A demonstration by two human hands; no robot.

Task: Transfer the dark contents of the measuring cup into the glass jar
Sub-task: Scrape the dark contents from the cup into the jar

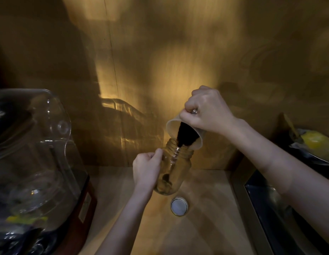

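My right hand (206, 111) fisted on the tilted measuring cup (185, 134) above the glass jar (173, 168), dark contents (185, 135) sliding into its mouth, my left hand (147, 168) wrapped round the jar's side, jar tilted over the wooden counter (206, 227)

Black contents (185, 134) in a translucent beige measuring cup (172, 124), clear amber-lit glass jar (175, 173), white lid (179, 206).
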